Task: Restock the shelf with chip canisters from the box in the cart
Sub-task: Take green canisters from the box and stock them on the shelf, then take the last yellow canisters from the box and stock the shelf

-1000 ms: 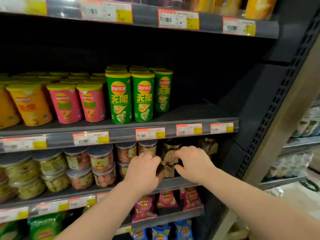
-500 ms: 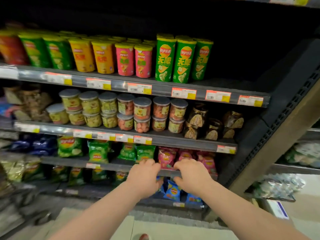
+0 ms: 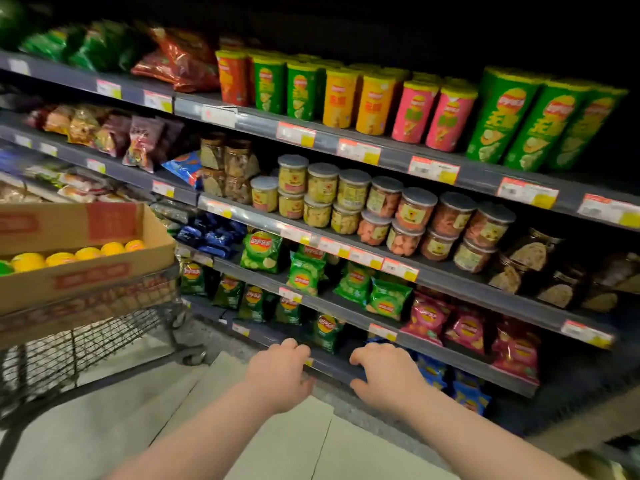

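Observation:
Chip canisters stand in rows on an upper shelf [image 3: 391,157]: tall green ones [image 3: 498,116] at the right, then pink [image 3: 446,116], yellow [image 3: 374,102], green and orange ones leftward. A cardboard box [image 3: 86,282] sits in the wire cart [image 3: 104,327] at the left, with yellow canister lids [image 3: 86,253] showing inside. My left hand [image 3: 278,372] and my right hand [image 3: 384,374] hover side by side low in front of the bottom shelves, fingers loosely curled, holding nothing. Both are well right of the box and far below the canister shelf.
Clear snack tubs [image 3: 384,206] fill the shelf under the canisters, with dark jars [image 3: 526,265] to their right. Green [image 3: 304,278] and pink [image 3: 429,317] chip bags hang lower. Bagged snacks line the left shelves. Grey floor tiles [image 3: 263,441] lie below my arms.
My view has swung left and back from the shelf, bringing the cart and box into sight. Both hands have dropped from the jar shelf to the bottom shelves, still holding nothing.

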Demonstrator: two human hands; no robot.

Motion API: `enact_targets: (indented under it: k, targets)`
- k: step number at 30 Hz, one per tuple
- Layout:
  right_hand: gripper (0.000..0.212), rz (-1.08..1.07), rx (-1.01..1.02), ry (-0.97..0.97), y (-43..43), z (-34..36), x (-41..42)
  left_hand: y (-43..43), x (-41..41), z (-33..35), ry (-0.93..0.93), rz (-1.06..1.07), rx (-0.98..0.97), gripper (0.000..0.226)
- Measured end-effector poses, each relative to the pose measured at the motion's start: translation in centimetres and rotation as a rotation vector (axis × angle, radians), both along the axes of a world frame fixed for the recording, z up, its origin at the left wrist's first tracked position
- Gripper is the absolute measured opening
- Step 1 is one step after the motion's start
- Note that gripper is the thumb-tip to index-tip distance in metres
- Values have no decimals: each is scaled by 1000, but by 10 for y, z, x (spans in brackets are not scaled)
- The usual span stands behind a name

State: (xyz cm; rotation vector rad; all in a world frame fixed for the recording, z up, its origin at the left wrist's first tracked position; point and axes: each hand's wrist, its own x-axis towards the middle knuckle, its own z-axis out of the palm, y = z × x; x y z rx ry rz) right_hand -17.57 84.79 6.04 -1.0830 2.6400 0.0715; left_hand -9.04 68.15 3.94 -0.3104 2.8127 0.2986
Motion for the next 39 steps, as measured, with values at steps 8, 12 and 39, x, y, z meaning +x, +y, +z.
enact_targets:
  k: [8,12,39]
  targets:
    - [32,213,-21,-23,-193,-7,43,-168,83,0,-27,190,-11,48]
    - [30,337,4,-21,-282,-11,69,-246,127,-2,-21,353,6,46]
    - [42,788,37,-129,-605,-20,26,-481,121,-5,59,917,24,46]
